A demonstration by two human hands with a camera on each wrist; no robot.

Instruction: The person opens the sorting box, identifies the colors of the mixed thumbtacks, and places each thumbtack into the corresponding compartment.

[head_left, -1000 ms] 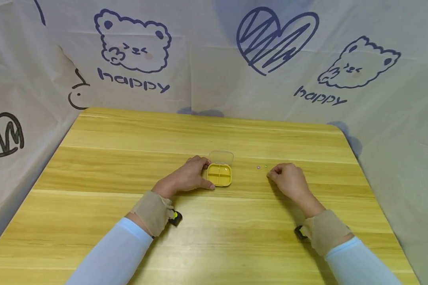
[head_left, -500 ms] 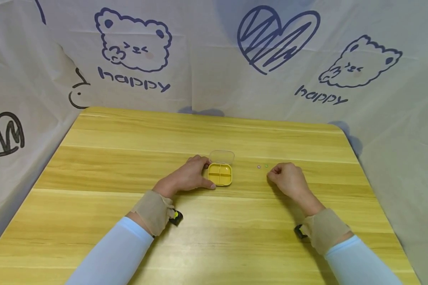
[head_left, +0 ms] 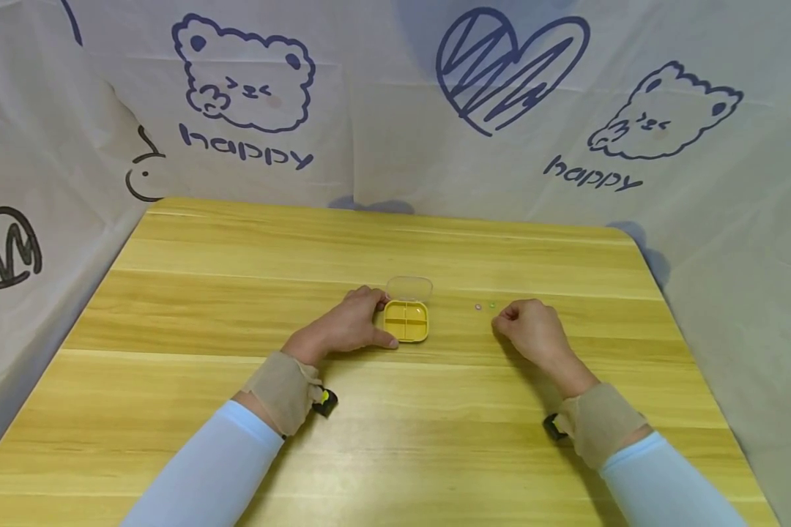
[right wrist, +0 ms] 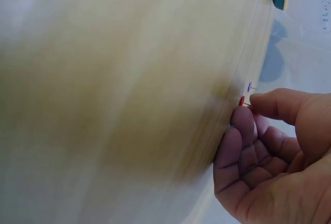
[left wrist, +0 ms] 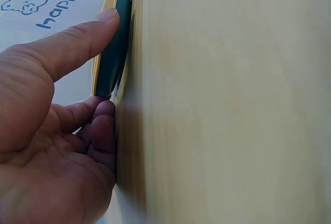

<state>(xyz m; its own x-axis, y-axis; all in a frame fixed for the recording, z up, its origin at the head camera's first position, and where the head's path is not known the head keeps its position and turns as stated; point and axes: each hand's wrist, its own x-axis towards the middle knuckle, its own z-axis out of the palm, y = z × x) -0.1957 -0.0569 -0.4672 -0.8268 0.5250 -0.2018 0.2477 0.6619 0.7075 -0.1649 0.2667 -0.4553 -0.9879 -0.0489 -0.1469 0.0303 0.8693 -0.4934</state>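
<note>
A small yellow pill box [head_left: 406,321] with a divided inside lies on the table, its clear lid [head_left: 409,288] raised at the far side. My left hand [head_left: 349,322] holds the box by its left side, thumb at the near edge and fingers at the far edge. In the left wrist view the pill box [left wrist: 112,45] shows a dark green underside. My right hand [head_left: 534,333] is low over the table to the right. Its thumb and forefinger pinch a red thumbtack [right wrist: 242,101] by the pin. Beside it lie a purple thumbtack [right wrist: 250,87] and a green thumbtack [head_left: 491,305].
The wooden table [head_left: 395,446] ends at a white cloth [head_left: 395,110] with drawings, which hangs behind and at both sides. Each wrist wears a beige wrap with a small black device.
</note>
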